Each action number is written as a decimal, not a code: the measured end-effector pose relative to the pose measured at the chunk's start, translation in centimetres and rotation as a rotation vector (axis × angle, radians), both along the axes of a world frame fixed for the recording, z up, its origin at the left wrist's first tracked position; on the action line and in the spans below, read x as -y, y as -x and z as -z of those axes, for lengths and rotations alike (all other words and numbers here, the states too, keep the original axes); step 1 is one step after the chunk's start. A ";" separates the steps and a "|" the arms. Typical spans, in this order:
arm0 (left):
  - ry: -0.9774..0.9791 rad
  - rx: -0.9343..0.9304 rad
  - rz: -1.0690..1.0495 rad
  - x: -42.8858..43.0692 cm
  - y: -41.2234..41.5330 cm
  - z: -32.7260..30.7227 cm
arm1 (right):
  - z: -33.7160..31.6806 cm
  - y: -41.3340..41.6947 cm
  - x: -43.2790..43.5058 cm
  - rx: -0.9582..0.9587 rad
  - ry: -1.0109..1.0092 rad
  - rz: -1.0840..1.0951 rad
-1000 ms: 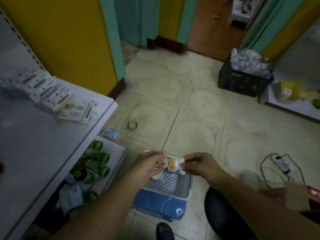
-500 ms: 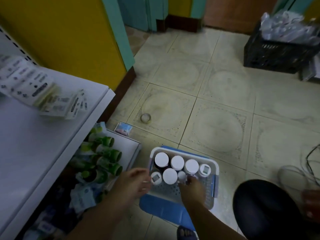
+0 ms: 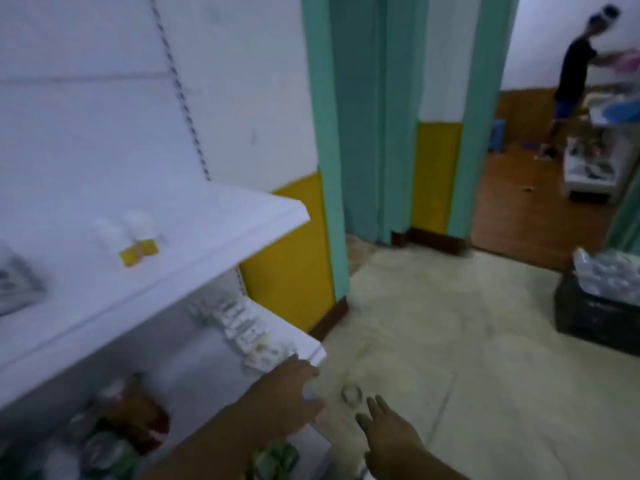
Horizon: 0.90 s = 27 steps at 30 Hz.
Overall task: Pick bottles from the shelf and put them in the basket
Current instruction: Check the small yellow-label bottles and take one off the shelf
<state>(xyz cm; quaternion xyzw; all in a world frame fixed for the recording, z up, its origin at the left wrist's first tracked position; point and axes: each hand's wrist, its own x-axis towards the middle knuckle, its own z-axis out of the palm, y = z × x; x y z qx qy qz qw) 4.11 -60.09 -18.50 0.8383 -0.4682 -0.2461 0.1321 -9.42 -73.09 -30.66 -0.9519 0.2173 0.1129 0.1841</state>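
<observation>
White shelf (image 3: pixel 214 216) bearing two yellow-labelled bottles (image 3: pixel 136 239); below it, my right hand (image 3: pixel 389 433) is spread and empty, my left hand (image 3: pixel 285 388) too blurred to judge its grip.

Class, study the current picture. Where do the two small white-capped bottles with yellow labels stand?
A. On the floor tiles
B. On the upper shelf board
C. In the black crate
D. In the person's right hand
B: the two bottles stand side by side on the white upper shelf board, well above the floor and both hands.
</observation>
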 end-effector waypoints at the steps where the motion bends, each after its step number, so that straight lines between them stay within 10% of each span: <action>1: 0.052 0.120 0.003 -0.7 -0.7 -2.5 | -2.9 -1.5 -0.1 0.053 0.049 -0.084; 7: 0.214 0.501 -0.113 -7.0 -3.0 -15.2 | -16.0 -7.7 -4.2 0.330 0.233 -0.370; 16: 0.240 0.539 -0.284 -15.2 -5.9 -18.6 | -27.6 -16.4 -8.6 1.046 0.229 -0.448; 19: 0.248 0.511 -0.298 -16.5 -6.7 -17.7 | -31.9 -21.1 -10.1 0.927 0.082 -0.424; 27: 0.321 0.446 -0.268 -18.5 -9.3 -16.7 | -34.5 -32.7 -13.8 0.423 0.435 -0.307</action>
